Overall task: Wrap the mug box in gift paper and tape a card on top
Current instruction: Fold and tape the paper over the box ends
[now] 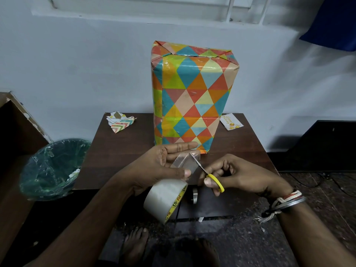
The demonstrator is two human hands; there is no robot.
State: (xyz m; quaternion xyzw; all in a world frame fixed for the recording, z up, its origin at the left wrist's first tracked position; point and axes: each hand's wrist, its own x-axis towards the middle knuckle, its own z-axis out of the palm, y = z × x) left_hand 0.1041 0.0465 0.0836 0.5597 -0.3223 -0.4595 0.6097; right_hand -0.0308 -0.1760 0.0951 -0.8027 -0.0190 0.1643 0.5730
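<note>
While the wrapped box (190, 93) stands upright in the middle of the desk (119, 151), both hands work in the air over the desk's front edge. The box is covered all round in paper of coloured triangles, with its folded end flaps on top and shiny tape over the seams. Its base sits nearer the front edge than the rear one.

The card (231, 122) lies flat at the rear right corner, just beside the box and partly behind it. Paper scraps (120, 121) lie in a small heap at the rear left corner, well apart from the box.

The left hand (163, 166) has its grip on a clear strip of tape (185, 162), with the thumb pinching the strip from below and the straight fingers behind it. The roll (164, 199) hangs under this hand, past the front edge.

The right hand (237, 176) has its grip closed round the scissors (214, 182), with fingers through the yellow loops. The blades meet the tape at its right side. Bands (285, 203) circle the right wrist.

A small silvery ring-shaped thing (195, 195) stands at the front edge between the hands; what it is cannot be told.

A bin (52, 168) lined with a green bag stands on the floor left of the desk. Bare feet (134, 245) show on the floor below the roll.
</note>
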